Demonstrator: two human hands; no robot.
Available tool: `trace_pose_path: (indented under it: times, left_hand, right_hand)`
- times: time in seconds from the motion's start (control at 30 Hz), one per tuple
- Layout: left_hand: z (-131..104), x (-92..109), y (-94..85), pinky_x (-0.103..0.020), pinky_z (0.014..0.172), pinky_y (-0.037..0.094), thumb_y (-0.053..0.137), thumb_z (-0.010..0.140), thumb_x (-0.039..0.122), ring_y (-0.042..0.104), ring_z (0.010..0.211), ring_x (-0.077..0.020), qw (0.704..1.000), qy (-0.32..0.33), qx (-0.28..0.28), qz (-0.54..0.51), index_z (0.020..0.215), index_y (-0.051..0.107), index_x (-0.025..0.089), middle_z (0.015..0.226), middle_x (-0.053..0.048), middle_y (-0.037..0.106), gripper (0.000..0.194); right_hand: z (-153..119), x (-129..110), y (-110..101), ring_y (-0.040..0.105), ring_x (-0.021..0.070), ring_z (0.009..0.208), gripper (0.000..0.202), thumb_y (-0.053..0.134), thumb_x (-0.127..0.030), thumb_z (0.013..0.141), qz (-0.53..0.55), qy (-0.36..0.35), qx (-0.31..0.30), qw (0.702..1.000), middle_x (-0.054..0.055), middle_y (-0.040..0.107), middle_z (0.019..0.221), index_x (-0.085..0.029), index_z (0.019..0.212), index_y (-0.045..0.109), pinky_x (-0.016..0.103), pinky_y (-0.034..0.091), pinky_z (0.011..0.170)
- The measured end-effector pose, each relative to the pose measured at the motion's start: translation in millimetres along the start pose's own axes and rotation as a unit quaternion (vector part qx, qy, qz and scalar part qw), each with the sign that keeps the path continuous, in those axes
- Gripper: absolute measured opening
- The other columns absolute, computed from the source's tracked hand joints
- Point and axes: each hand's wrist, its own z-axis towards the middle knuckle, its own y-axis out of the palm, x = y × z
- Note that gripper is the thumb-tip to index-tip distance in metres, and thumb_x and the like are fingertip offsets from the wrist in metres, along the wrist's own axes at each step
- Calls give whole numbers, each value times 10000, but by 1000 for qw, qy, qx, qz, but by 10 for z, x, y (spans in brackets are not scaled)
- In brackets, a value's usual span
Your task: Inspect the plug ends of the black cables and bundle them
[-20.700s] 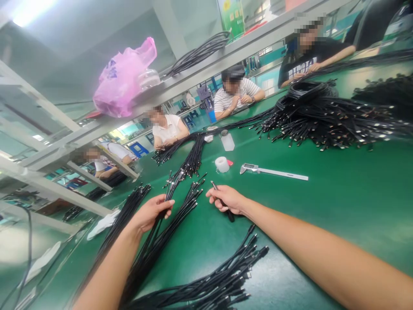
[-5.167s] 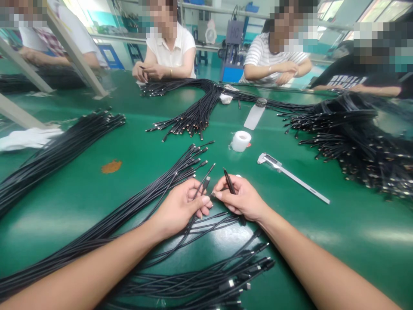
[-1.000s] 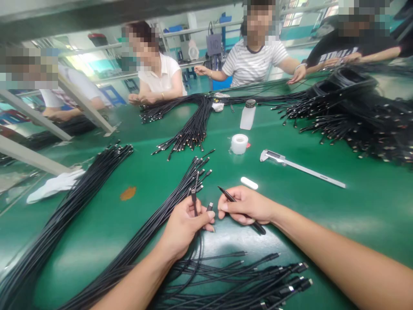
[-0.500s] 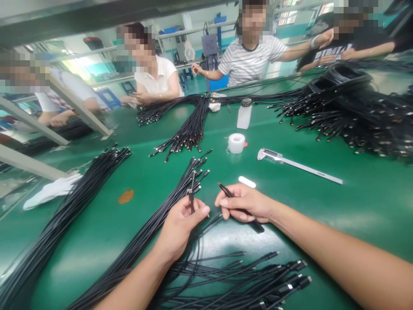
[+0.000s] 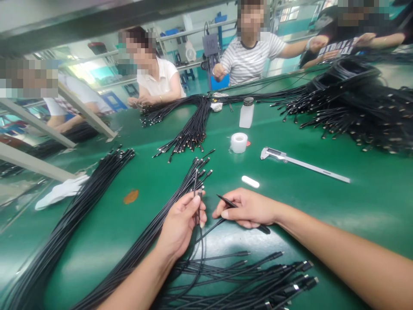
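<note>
Pinching black cable ends between thumb and fingers of left hand. Holding slim black tool in right hand, tip toward left hand. Lying just beyond right hand: white oval piece; farther beyond, tape roll. Spread nearer than both hands: loose cables. Fanned beyond left hand: cable bundle.

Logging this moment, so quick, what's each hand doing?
Left hand: closed on cable ends.
Right hand: closed around a black pen-like tool.
</note>
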Motion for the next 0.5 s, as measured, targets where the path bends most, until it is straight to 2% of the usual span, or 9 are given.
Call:
trace_pose_path:
  times: [0.1, 0.17, 0.27, 0.33, 0.43, 0.5]
  left_hand:
    - [-3, 10, 3, -191, 493, 482, 738, 831, 338, 573, 574, -90, 1000, 0, 9, -1, 1086, 656, 122, 809, -23, 605, 343]
    - [-3, 11, 7, -211, 585, 542, 771, 801, 318, 628, 660, -113, 1000, -4, 20, -2, 1056, 678, 105, 880, -54, 644, 345]
    - [-8, 7, 10, -241, 711, 583, 829, 739, 290, 673, 783, -152, 999, -9, 36, -4, 1009, 705, 81, 935, -90, 678, 363]
    - [-13, 6, 14, -238, 709, 584, 859, 701, 288, 677, 772, -154, 999, -13, 43, 3, 992, 713, 73, 904, -90, 689, 390]
    - [-13, 10, 25, -217, 671, 574, 885, 663, 297, 669, 715, -140, 998, -23, 46, 23, 1003, 718, 67, 837, -89, 700, 443]
    - [-8, 14, 32, -209, 650, 569, 894, 646, 299, 664, 691, -135, 998, -26, 46, 34, 1012, 722, 65, 827, -97, 709, 467]
  right_hand:
    - [-60, -45, -16, 377, 40, 355, 314, 640, -382, 893, -59, 43, -90, 993, -74, 456, 465, -111, 1040, 699, 125, 286, 321]
    - [-84, -53, -26, 405, 43, 377, 329, 641, -382, 896, -86, 58, -154, 983, -67, 465, 479, -108, 1065, 711, 126, 309, 338]
    - [-84, -31, -38, 414, 45, 388, 374, 652, -416, 892, -95, 52, -193, 975, -63, 473, 495, -107, 1095, 706, 134, 325, 354]
    - [-66, -16, -43, 385, 44, 371, 440, 628, -492, 897, -74, 44, -164, 983, -66, 461, 494, -106, 1097, 690, 144, 311, 348]
    - [-42, -39, -33, 329, 39, 356, 533, 535, -595, 919, -41, 15, -57, 997, -59, 484, 528, -111, 1110, 651, 160, 266, 338]
    - [-37, -85, -10, 315, 43, 373, 524, 483, -604, 940, -58, -9, 9, 998, -56, 474, 531, -113, 1015, 647, 170, 246, 352]
